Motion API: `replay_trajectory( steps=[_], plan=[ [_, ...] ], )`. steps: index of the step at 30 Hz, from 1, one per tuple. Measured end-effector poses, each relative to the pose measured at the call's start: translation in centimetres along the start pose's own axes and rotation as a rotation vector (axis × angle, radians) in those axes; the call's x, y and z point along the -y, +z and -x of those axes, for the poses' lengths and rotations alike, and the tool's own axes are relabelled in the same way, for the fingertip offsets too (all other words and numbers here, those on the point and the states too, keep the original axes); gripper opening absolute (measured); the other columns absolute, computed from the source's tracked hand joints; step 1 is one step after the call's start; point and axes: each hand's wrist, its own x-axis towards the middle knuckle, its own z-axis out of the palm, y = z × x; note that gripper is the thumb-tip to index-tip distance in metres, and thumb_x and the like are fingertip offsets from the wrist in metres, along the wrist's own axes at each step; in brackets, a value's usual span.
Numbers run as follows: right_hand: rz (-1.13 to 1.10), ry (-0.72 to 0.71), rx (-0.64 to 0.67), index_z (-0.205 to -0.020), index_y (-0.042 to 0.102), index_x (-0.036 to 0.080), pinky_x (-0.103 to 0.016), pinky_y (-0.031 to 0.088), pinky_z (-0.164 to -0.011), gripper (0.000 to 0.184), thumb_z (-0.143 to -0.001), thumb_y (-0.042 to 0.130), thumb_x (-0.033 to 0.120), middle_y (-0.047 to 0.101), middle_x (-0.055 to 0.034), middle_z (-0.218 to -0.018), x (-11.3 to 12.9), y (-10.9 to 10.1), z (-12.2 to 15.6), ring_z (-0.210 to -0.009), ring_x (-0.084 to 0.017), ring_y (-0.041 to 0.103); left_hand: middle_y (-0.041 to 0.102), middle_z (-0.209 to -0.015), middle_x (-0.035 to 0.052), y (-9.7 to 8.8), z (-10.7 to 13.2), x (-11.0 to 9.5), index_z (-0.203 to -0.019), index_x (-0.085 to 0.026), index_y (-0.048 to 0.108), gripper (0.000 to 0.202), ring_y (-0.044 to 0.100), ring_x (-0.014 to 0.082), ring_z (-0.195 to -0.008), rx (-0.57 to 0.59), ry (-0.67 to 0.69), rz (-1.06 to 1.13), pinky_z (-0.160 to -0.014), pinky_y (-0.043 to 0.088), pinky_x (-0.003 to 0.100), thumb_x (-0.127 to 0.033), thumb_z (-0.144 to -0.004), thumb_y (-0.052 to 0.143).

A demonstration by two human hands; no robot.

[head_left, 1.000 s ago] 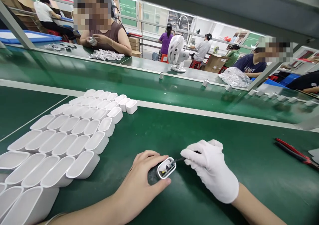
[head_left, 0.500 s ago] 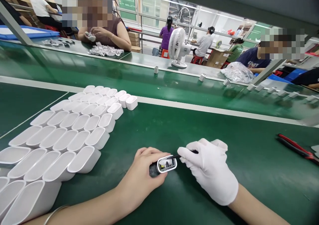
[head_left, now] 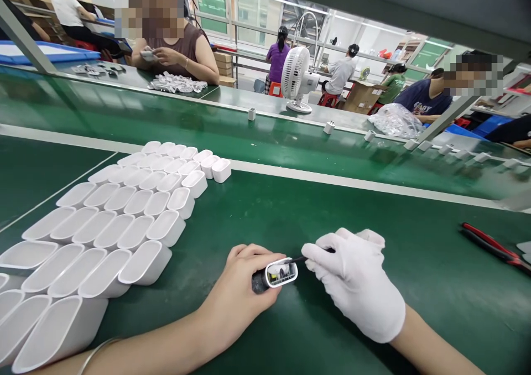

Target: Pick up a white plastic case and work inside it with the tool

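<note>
Bare fingers of my left hand (head_left: 243, 289) wrap round a small oval charger housing (head_left: 295, 275), white-rimmed with a dark body. Its open end faces me, and electronic parts (head_left: 279, 274) show inside, one of them yellow. My right hand (head_left: 357, 286), in a white glove, is closed on a thin black tool (head_left: 299, 259). The tool's tip reaches the upper rim of the housing's opening; its exact kind is unclear, since the glove hides most of the handle.
Rows of white oval cases (head_left: 103, 272) stand on the green table (head_left: 352, 209) at left. Red-and-black pliers (head_left: 493, 245) lie at right. Beyond, small white chargers (head_left: 329, 127) line a green belt (head_left: 207, 123). A white fan (head_left: 296, 76) and several co-workers are across it.
My right hand and the tool have shifted slightly right, with the tool still at the housing's opening. The chargers on the far belt have moved left.
</note>
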Motion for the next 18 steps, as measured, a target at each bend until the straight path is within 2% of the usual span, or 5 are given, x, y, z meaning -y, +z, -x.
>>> replay_trajectory(
  steps=[5, 13, 18],
  plan=[
    [-0.048, 0.012, -0.072, -0.086, 0.065, 0.028, -0.034, 0.017, -0.067, 0.019, -0.087, 0.047, 0.021, 0.061, 0.0034, -0.070, -0.2, -0.1, 0.0, -0.060, -0.009, 0.044, 0.063, -0.101, -0.0023, -0.1, 0.2, -0.3, -0.098, -0.036, 0.068, 0.037, 0.047, 0.0251, -0.106, 0.000, -0.016, 0.022, -0.094, 0.040, 0.042, -0.011, -0.074, 0.056],
    [-0.022, -0.012, -0.034, -0.081, 0.064, 0.027, -0.035, 0.017, -0.067, 0.019, -0.087, 0.048, 0.020, 0.062, 0.0032, -0.069, 0.0, 0.6, 0.3, -0.060, -0.010, 0.044, 0.061, -0.104, -0.0033, -0.1, 0.1, -0.2, -0.101, -0.038, 0.067, 0.039, 0.045, 0.0253, -0.108, 0.019, -0.019, -0.007, -0.095, 0.038, 0.043, -0.013, -0.074, 0.056],
    [-0.030, -0.007, -0.085, -0.086, 0.065, 0.029, -0.035, 0.018, -0.068, 0.019, -0.087, 0.048, 0.021, 0.062, 0.0039, -0.070, -0.1, 0.8, 0.2, -0.059, -0.009, 0.044, 0.061, -0.104, -0.0028, -0.1, 0.2, -0.2, -0.103, -0.038, 0.067, 0.038, 0.044, 0.0255, -0.108, 0.019, -0.021, 0.001, -0.095, 0.039, 0.043, -0.014, -0.075, 0.056]
  ],
)
